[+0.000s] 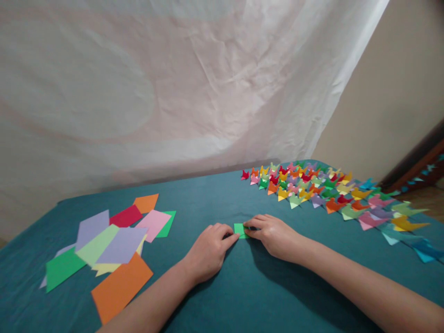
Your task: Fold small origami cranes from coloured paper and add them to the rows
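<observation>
mid frame, the little green paper (239, 229) lies flat between the left hand (208, 250) and right hand (274, 235), both curled and pinching its side edges.

The left hand (208, 252) and the right hand (274, 236) are seen bare; behind each hand a bare forearm is shown.

Counter (243, 286) centre and near edge open; loose paper sheets (104, 249) crowd left edge, folded paper figures (329, 194) crowd far-right corner.
</observation>
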`<act>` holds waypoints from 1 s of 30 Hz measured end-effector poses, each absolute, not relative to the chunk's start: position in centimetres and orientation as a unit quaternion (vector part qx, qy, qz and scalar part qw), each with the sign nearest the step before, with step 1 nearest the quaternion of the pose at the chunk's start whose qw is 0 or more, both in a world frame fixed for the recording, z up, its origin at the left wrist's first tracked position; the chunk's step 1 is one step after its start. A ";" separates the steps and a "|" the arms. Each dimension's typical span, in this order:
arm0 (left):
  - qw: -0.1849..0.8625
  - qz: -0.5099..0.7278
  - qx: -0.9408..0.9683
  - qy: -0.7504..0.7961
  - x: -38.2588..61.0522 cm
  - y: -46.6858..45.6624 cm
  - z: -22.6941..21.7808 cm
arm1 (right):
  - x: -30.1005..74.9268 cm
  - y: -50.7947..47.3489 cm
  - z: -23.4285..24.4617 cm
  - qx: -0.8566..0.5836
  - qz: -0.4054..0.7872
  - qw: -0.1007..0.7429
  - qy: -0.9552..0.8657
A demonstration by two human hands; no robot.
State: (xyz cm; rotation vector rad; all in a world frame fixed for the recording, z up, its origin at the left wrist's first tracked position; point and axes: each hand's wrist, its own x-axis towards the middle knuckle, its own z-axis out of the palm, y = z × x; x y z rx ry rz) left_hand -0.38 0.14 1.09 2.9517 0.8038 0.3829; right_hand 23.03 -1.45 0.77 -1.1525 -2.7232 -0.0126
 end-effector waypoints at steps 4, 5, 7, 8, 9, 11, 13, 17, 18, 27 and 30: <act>0.018 0.125 0.960 0.252 -0.3 0.2 1.2 | 23.1 -1.4 0.6 -0.387 -0.003 0.094 -0.917; 0.012 0.122 0.961 0.249 -0.3 0.3 1.2 | 23.0 -1.4 0.6 -0.387 -0.004 0.092 -0.917; -0.005 0.115 0.963 0.243 -0.3 0.3 1.2 | 23.0 -1.4 0.7 -0.389 -0.006 0.090 -0.917; -0.015 0.110 0.964 0.240 -0.3 0.3 1.3 | 23.0 -1.4 0.8 -0.389 -0.007 0.089 -0.917; -0.026 0.104 0.965 0.238 -0.2 0.3 1.3 | 22.9 -1.5 0.9 -0.389 -0.008 0.088 -0.917; -0.047 0.087 0.967 0.236 -0.1 0.1 1.5 | 22.9 -1.5 1.1 -0.390 -0.011 0.085 -0.917; -0.067 0.069 0.967 0.235 0.1 -0.1 1.6 | 22.8 -1.6 1.3 -0.392 -0.015 0.080 -0.916; -0.100 0.039 0.967 0.231 0.4 -0.4 2.0 | 22.9 -1.6 1.5 -0.396 -0.020 0.069 -0.915; -0.104 0.033 0.967 0.231 0.5 -0.5 2.1 | 22.9 -1.6 1.5 -0.396 -0.020 0.066 -0.916; -0.086 0.030 0.970 0.225 0.6 -0.7 2.7 | 22.9 -1.6 1.5 -0.397 -0.017 0.065 -0.915; -0.062 0.054 0.971 0.223 0.1 -0.3 2.1 | 22.9 -1.5 1.3 -0.397 -0.017 0.064 -0.915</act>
